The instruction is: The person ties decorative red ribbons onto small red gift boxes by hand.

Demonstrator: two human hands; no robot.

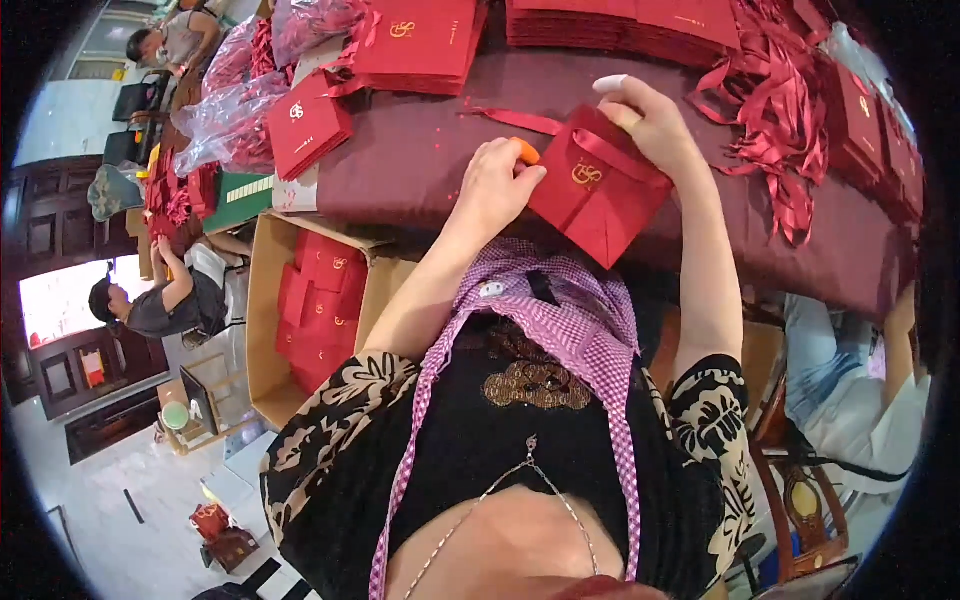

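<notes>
A small red paper gift bag [590,205] with a gold emblem stands tilted over the table in front of me. A wide red ribbon [608,156] crosses its upper part, and a loose end trails left across the table. My right hand [648,125] grips the bag's upper right edge by the ribbon. White material covers one of its fingertips. Closed at the bag's left edge is my left hand [497,185], thumb and fingers together. Something orange [525,151] shows at its fingertips; whether it is a finger cover or a held object, I cannot tell.
Stacked red bags [415,45] and a pile of red ribbons [770,120] lie on the dark red tablecloth [390,150]. A cardboard box [262,320] holding red bags stands at left below the table. One person [165,300] works at left; another sits at right.
</notes>
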